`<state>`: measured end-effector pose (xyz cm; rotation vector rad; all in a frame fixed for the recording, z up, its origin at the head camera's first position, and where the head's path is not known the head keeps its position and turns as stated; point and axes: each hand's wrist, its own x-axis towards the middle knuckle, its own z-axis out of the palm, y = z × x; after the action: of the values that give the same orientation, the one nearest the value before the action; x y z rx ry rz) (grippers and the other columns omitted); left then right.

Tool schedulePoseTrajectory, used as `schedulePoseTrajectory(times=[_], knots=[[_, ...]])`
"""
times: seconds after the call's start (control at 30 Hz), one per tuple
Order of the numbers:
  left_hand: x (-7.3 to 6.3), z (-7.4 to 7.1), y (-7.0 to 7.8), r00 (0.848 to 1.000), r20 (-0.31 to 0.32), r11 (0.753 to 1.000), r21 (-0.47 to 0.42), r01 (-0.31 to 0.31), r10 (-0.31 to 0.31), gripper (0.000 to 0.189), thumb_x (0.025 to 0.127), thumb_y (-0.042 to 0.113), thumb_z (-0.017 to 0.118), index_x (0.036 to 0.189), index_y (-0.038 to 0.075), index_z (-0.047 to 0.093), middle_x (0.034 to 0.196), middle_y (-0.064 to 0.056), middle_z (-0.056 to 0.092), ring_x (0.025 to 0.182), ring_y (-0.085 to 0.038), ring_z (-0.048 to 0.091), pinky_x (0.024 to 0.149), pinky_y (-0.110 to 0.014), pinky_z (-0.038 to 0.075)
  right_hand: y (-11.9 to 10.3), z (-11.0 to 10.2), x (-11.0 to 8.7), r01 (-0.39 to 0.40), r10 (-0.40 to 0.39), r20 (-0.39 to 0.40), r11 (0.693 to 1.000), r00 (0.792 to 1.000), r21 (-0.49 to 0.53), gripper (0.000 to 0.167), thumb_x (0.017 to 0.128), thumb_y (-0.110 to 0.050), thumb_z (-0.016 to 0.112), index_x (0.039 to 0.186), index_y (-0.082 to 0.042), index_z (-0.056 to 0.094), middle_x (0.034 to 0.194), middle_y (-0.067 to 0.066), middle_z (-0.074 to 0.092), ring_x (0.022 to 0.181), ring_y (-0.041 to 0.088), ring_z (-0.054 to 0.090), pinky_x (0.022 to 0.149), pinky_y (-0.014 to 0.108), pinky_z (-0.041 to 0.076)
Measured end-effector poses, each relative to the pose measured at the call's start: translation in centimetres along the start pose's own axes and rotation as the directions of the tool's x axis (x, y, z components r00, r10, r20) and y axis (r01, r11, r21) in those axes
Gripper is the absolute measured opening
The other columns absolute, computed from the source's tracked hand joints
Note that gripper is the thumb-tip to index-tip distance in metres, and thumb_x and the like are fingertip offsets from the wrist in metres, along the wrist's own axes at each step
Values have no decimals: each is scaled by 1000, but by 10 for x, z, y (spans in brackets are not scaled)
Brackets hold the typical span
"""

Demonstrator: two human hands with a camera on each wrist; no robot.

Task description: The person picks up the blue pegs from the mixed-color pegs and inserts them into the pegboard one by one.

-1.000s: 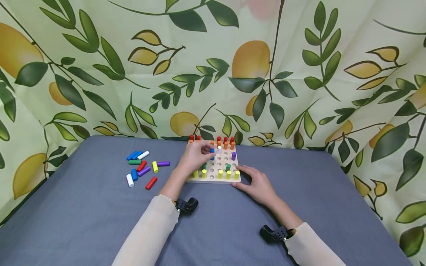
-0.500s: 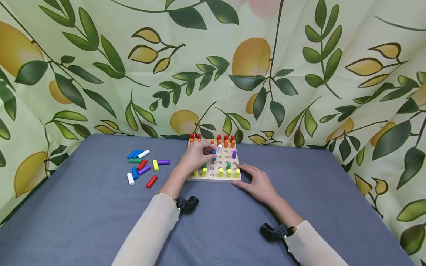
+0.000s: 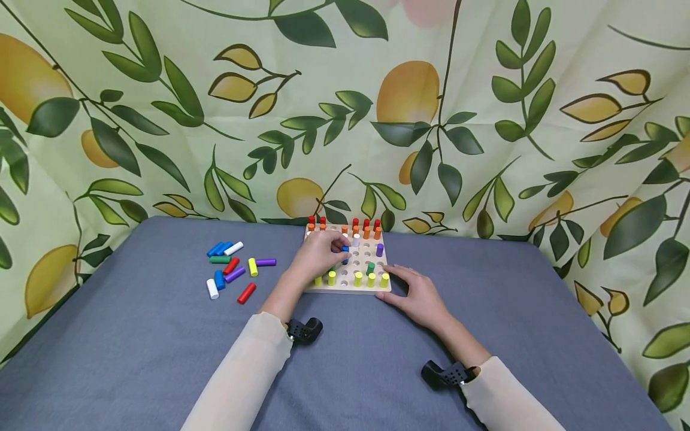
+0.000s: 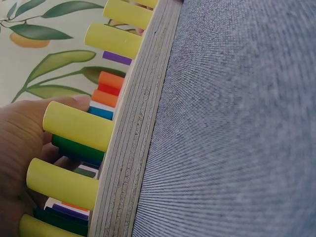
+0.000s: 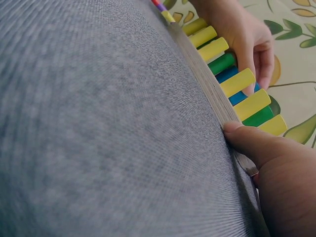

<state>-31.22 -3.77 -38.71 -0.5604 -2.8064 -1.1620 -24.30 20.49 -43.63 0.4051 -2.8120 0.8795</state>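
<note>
My left hand [image 3: 318, 254] reaches over the wooden pegboard [image 3: 353, 288] and pinches a blue peg [image 3: 345, 248] between thumb and fingertips. The peg stands upright, low over the middle rows of holes, its foot close to the board. In the right wrist view, the left fingers show behind the front row of yellow pegs [image 5: 238, 82]. My right hand [image 3: 417, 299] holds the board's front right corner, its thumb [image 5: 247, 138] against the front edge and the other fingers along the right side. The left palm hides part of the board's left side.
Several loose pegs lie left of the board, among them a red peg [image 3: 247, 293], a white peg [image 3: 212, 289] and a green peg [image 3: 220, 260]. Upright in the board stand red, orange, green pegs, a white peg [image 3: 356, 240] and a purple peg [image 3: 380, 250]. A patterned cloth [image 3: 409, 143] hangs behind.
The blue peg in my left hand has come down a little toward the board. My right hand has kept its place at the corner. The loose pegs have not moved.
</note>
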Motion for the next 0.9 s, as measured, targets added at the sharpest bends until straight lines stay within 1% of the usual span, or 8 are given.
schedulePoseTrajectory(times=[0.13,0.47,0.77,0.9], knots=[[0,0,1,1000,4,1000,9,15,-15,17,88,17,79,104,11,75,93,-1,73,86,-14,66,84,-32,57,0,0,0,2,-2,-1,1000,1000,-1,64,85,-44,79,140,-16,62,145,20,59,137,42,53,112,61,40],[0,-1,0,1000,7,1000,14,15,-15,18,88,17,79,104,10,76,94,-1,74,86,-14,67,84,-32,57,2,0,0,2,-2,-2,1000,1000,-5,64,85,-46,78,140,-17,62,145,20,58,136,42,53,112,62,40],[1,-2,1,1000,21,1000,17,-9,9,16,88,15,79,102,9,75,92,-2,73,86,-14,67,83,-32,57,2,0,0,-2,1,-3,1000,1000,-4,64,85,-45,79,140,-16,62,145,20,58,136,42,53,112,62,40],[0,-2,2,1000,2,999,34,10,-10,15,88,17,79,101,10,74,93,-2,72,86,-15,66,83,-33,57,1,0,0,-3,3,1,1000,1000,-6,64,85,-46,79,140,-16,62,145,20,58,136,42,53,112,62,40]])
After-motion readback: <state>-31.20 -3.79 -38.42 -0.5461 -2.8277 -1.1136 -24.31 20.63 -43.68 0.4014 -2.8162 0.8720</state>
